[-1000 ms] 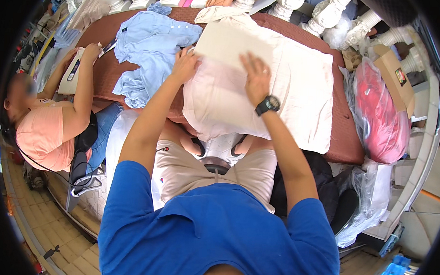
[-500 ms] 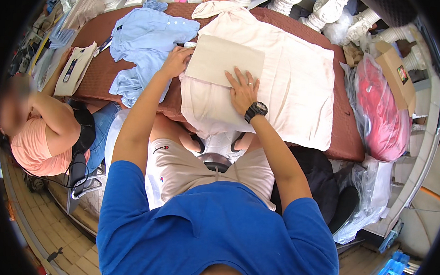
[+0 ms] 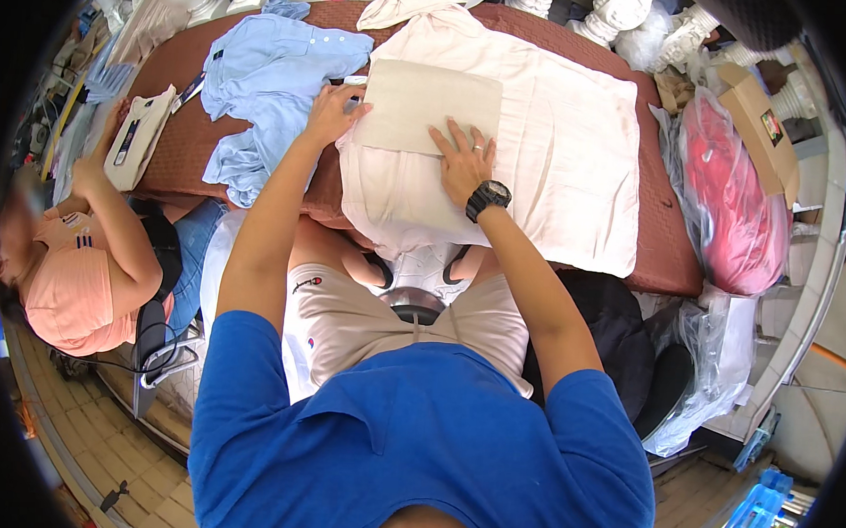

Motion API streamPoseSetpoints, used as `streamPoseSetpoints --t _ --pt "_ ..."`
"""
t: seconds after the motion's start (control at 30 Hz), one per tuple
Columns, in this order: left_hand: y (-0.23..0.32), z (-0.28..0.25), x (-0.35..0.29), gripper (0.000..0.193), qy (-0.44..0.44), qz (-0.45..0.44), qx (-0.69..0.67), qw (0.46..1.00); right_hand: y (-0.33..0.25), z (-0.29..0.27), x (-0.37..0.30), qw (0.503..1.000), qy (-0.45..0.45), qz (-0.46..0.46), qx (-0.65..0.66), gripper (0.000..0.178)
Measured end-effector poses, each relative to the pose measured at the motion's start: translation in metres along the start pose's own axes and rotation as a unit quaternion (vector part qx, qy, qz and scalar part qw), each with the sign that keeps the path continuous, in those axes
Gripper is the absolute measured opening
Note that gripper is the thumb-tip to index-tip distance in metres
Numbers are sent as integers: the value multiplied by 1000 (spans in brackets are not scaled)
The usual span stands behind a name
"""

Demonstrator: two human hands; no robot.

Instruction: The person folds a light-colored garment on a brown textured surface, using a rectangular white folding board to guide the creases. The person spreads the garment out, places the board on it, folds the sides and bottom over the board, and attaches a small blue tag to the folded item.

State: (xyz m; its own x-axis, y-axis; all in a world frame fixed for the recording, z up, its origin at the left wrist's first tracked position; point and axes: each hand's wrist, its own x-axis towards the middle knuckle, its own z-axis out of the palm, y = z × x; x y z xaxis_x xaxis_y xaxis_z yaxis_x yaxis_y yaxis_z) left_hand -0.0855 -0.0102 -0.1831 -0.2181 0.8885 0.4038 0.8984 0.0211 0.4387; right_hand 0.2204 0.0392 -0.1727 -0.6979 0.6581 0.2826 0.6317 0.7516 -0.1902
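Observation:
A pale pink garment lies spread on the table, with a flat beige cardboard sheet on its upper left part. My right hand rests open on the lower right part of the sheet, fingers spread. At the sheet's left edge is my left hand, its thumb and fingers bent but apart, next to the garment's edge. Just left of that hand lies a crumpled light blue buttoned shirt.
A brown quilted cloth covers the table. Left, a seated person in a peach top is beside a folded beige garment. To the right are a plastic-wrapped red bundle and an open cardboard box. White balusters line the far side.
The view has shifted slightly. My left hand's fingers have opened a little at the sheet's edge; my right hand stays on the sheet. The seated person's arm has come down from the face.

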Motion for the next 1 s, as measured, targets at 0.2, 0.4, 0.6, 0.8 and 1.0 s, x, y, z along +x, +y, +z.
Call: streamPoseSetpoints --t 0.2,0.4,0.6,0.8,1.0 --pt "2 6 4 35 1 -31 8 999 9 -6 5 998 -52 2 25 56" --pt "2 4 3 36 11 -37 21 999 22 -9 42 999 23 -11 46 55" --pt "7 7 4 30 13 -36 8 999 44 2 62 998 -64 4 2 56" --pt "-7 9 4 29 47 20 -5 999 43 16 57 999 -37 7 29 57" --pt "-9 11 4 31 44 34 -12 998 68 5 73 993 -108 -9 54 51"
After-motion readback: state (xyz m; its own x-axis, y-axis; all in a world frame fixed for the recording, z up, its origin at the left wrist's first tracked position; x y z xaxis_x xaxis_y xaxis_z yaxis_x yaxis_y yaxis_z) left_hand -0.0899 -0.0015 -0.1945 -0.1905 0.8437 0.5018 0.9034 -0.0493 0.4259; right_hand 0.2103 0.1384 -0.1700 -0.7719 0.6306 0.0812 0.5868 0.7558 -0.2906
